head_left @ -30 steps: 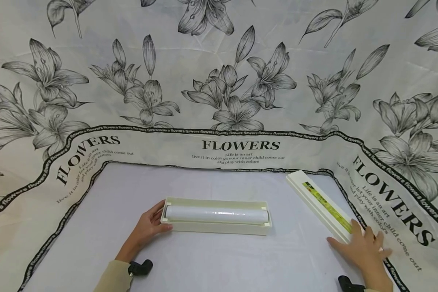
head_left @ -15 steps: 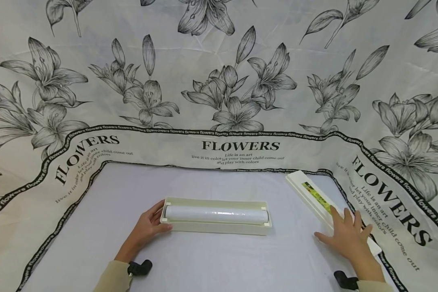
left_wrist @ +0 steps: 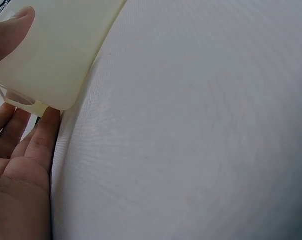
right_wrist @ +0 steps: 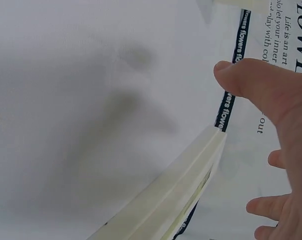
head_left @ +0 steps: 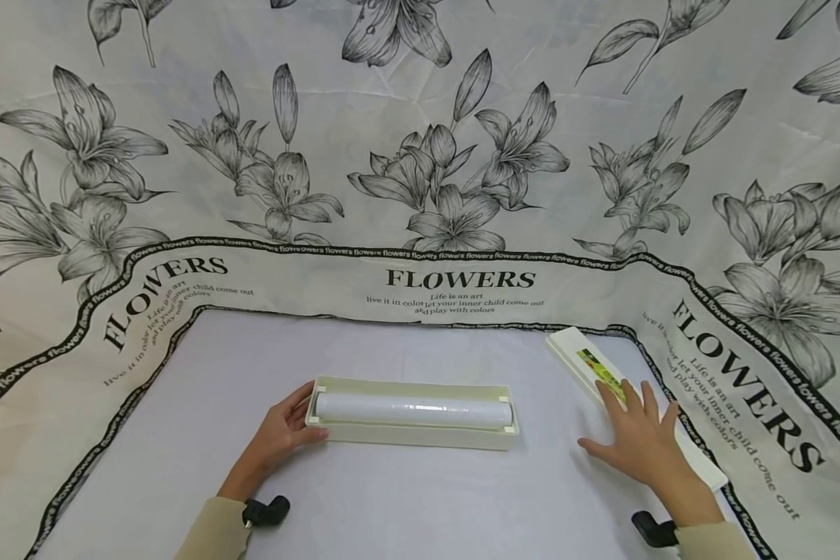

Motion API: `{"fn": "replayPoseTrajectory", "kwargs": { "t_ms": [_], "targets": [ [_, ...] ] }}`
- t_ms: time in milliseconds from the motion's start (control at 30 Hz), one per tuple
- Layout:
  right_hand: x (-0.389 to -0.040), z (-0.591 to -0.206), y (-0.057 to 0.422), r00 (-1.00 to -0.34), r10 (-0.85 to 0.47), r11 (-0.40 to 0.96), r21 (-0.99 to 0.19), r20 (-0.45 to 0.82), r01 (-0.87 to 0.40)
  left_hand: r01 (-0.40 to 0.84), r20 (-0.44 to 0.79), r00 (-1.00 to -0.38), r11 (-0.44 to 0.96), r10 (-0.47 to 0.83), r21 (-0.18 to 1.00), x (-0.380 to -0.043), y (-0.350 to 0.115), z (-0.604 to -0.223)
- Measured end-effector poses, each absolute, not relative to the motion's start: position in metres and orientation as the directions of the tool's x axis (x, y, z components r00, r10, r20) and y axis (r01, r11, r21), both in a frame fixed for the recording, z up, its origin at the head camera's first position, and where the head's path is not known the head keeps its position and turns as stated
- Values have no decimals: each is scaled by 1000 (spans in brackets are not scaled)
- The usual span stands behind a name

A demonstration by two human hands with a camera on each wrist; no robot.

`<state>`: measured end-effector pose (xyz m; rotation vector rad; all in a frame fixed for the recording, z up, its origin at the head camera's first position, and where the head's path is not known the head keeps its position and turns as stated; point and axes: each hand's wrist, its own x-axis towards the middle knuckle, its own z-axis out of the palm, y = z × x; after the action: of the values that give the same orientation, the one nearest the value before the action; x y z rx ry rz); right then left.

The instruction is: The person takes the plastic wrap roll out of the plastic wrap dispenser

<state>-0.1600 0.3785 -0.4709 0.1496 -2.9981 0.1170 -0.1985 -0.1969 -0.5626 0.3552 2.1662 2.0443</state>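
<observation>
Noted first a white cloth (head_left: 364, 101) printed with grey-black lilies, trimmed with black bands and "FLOWERS" lettering. Recorded next a smooth, white-topped bench (head_left: 420, 498), framed by said cloth at back and sides. Found near bench centre, set crosswise, a pale cream, long rectangular, open-topped plastic box (head_left: 420, 437). Found off to the right, lying aslant, a long, narrow, off-white plastic lid (head_left: 698, 457), with near end at the cloth border. Located inside the box, lengthwise, a glossy white cylindrical roll (head_left: 414, 410). Observed left hand (head_left: 280, 435) gripping the box at its left end, thumb against the front wall. Observed right hand (head_left: 640, 443) spread over the lid, fingers extended; could not tell contact from a small gap. Saw on the lid, partly hidden by right fingers, a yellow-green printed label (head_left: 590, 362). Logged a small black device (head_left: 266, 512) at each wrist.
</observation>
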Motion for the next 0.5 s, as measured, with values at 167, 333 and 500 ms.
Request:
{"fn": "replayPoseTrajectory", "kwargs": {
  "t_ms": [167, 333, 500],
  "targets": [
    [-161, -464, 368, -982, -127, 987, -77, 143, -139, 74, 56, -963, 58, 265, 996, -198, -196, -561],
    [-162, -456, 356, -978, -161, 981, -85, 131, -173, 75, 53, -964, 76, 262, 994, -198, -197, -562],
    [-163, -448, 343, -973, -202, 974, -77, 111, -211, 66, 45, -964, 73, 261, 995, -198, -197, -563]
  ]
}}
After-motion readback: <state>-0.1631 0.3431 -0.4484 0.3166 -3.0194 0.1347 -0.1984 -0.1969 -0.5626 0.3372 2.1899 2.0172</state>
